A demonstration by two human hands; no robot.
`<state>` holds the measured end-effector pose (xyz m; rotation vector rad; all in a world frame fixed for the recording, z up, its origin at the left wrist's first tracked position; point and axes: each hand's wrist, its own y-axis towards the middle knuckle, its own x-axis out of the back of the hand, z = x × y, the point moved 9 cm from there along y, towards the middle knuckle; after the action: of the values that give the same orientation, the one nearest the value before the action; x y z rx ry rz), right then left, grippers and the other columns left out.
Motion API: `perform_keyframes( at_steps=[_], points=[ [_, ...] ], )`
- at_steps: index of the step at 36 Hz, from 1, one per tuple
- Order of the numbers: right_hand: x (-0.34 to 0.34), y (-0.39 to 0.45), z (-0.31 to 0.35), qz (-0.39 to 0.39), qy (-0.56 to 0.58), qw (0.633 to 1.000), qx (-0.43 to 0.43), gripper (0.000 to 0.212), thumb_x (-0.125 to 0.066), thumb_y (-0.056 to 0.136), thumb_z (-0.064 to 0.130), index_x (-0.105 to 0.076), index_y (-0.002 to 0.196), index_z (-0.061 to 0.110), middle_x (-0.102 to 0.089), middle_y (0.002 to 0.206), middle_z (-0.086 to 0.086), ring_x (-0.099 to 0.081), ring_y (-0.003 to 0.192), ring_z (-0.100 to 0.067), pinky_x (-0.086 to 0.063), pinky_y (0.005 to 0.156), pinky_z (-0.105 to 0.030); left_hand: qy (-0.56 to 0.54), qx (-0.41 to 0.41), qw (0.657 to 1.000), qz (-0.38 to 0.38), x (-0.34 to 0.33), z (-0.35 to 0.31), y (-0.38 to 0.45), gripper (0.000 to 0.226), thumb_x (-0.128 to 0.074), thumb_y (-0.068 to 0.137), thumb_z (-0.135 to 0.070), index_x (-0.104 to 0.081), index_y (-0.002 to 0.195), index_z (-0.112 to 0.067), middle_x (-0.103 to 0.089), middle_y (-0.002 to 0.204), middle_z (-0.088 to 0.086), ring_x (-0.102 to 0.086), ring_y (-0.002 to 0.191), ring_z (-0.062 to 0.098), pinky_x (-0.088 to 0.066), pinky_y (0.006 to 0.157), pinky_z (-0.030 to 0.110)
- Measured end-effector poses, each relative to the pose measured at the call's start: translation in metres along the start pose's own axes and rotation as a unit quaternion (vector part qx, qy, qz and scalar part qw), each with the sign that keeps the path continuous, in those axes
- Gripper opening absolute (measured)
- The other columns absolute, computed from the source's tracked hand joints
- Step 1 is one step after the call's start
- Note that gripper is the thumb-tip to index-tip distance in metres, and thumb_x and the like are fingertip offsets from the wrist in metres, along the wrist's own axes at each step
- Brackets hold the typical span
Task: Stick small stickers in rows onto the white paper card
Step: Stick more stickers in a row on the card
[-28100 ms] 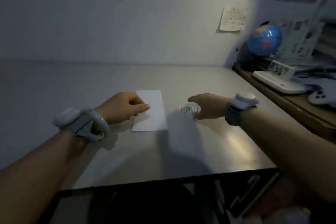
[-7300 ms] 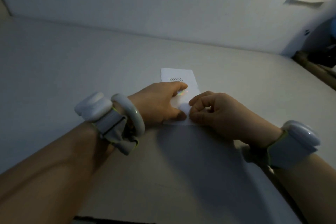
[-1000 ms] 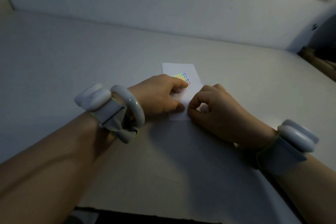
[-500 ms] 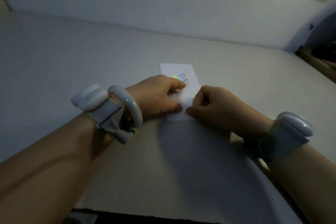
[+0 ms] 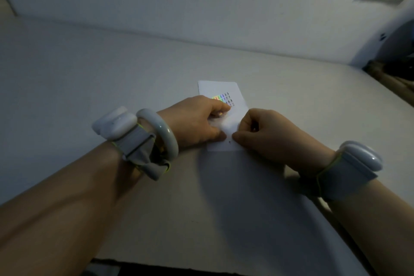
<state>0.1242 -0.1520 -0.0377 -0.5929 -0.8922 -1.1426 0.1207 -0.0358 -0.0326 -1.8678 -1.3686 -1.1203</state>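
Lying flat on the pale grey desk [image 5: 112, 87], the white rectangular paper card [image 5: 240, 98] is seen near the middle of the view, with its long side pointing away from the person. On the far part of this card a small iridescent sticker sheet [image 5: 224, 98] with rows of tiny dark stickers is placed, and its near left part is covered by the left hand [image 5: 197, 121]. The fingers of the left hand are curled and are pressed down on the sheet and the card, with the thumb laid on the card near its lower edge. The right hand [image 5: 266, 134] is held over the near right part of the card; its fingers are curled into a narrow grip, the thumb tip touching the paper beside a tiny dark sticker [image 5: 230, 141]. Whether something is pinched between these fingers cannot be told. A white band is worn on each wrist, and a pale round bangle [image 5: 161, 132] is also worn on the left one.
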Motion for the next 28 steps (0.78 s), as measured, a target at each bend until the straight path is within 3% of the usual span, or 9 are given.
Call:
perform_keyframes(
  at_steps=[5,12,20,23,28],
  points=[
    [0.000,-0.002,0.004,-0.012,-0.029,0.999,0.013,0.028,-0.066,0.070,0.048,-0.051,0.070,0.024,-0.054,0.080,0.007,-0.050,0.088,-0.022,-0.042,0.079,-0.039,-0.003,-0.004,1.000,-0.003,0.000,-0.001,0.000,0.065,-0.069,0.080,-0.028,-0.042,0.138,-0.024,-0.049,0.139,-0.002,-0.045,0.125,0.010,-0.027,0.097,0.012],
    [0.001,0.000,0.000,-0.004,-0.013,1.000,0.005,0.017,-0.063,0.081,0.032,-0.053,0.071,0.022,-0.056,0.076,0.006,-0.052,0.088,-0.023,-0.043,0.082,-0.039,-0.009,0.004,1.000,0.002,-0.001,0.001,0.000,0.067,-0.070,0.079,-0.028,-0.040,0.139,-0.026,-0.049,0.138,-0.004,-0.045,0.124,0.008,-0.027,0.095,0.011],
    [0.014,-0.004,0.000,-0.035,0.018,0.999,0.034,0.013,-0.065,0.081,0.024,-0.062,0.074,0.014,-0.057,0.065,0.008,-0.049,0.058,-0.003,-0.037,0.050,-0.012,-0.030,0.013,0.999,-0.037,0.005,0.000,-0.002,0.061,-0.070,0.077,-0.031,-0.047,0.134,-0.028,-0.056,0.130,-0.005,-0.053,0.107,0.003,-0.033,0.091,0.012],
    [0.022,-0.006,-0.002,-0.066,0.027,0.997,0.037,0.012,-0.063,0.083,0.025,-0.063,0.075,0.015,-0.062,0.070,0.005,-0.051,0.059,-0.004,-0.039,0.053,-0.016,-0.077,0.013,0.995,-0.059,0.009,-0.003,-0.004,0.055,-0.069,0.079,-0.038,-0.051,0.130,-0.029,-0.058,0.121,-0.008,-0.051,0.094,0.001,-0.036,0.085,0.015],
    [0.034,-0.011,0.009,-0.145,0.016,0.987,0.074,0.011,-0.061,0.085,0.024,-0.063,0.078,0.016,-0.059,0.079,0.008,-0.051,0.072,-0.006,-0.039,0.062,-0.020,-0.145,-0.001,0.983,-0.115,0.016,-0.006,-0.007,0.037,-0.063,0.085,-0.035,-0.060,0.120,-0.026,-0.060,0.112,-0.010,-0.056,0.093,0.003,-0.043,0.084,0.017]
  ],
)
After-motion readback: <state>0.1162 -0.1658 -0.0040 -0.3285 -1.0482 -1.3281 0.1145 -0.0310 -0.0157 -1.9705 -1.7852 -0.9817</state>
